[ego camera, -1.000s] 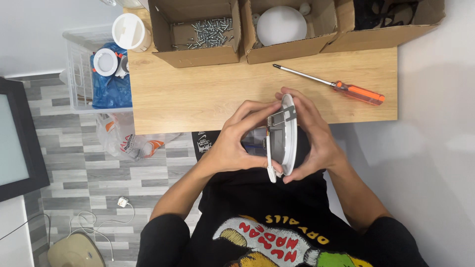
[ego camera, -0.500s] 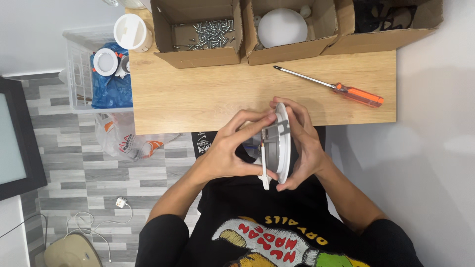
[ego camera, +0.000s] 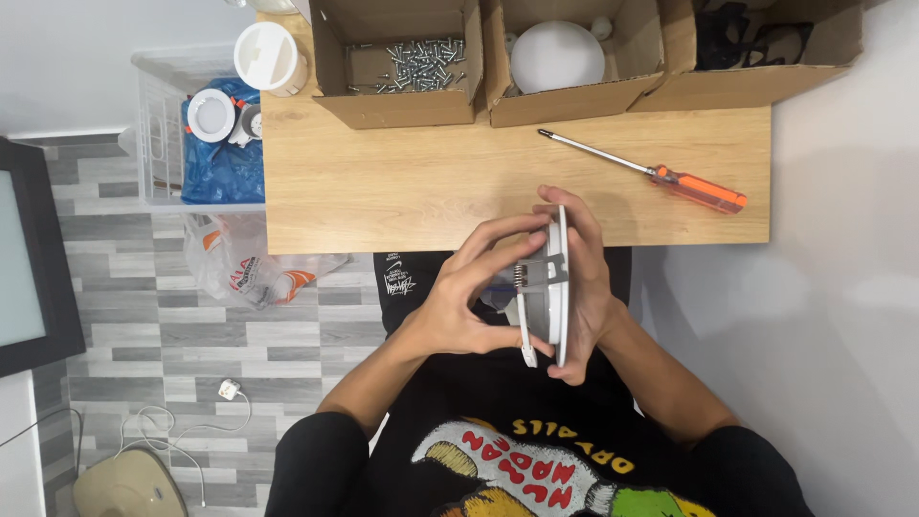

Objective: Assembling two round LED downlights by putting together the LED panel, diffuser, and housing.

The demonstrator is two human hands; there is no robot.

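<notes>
Just off the near edge of the wooden table (ego camera: 383, 191), both hands grip a round white lamp fitting (ego camera: 553, 287) edge-on. The right hand (ego camera: 589, 287) closes around its rim to steady it, while the left hand (ego camera: 469, 297) pinches its metal spring clip (ego camera: 525, 280). An orange-handled screwdriver (ego camera: 651, 172) lies within reach on the right, far from the box of screws (ego camera: 412, 62).

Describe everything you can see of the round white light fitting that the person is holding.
The light fitting is a flat, round, white disc, plastic by its look, held on edge above the lap, just off the table. A metal spring clip shows on its left face. The right hand cups its right face; the left hand pinches the clip side.
</notes>
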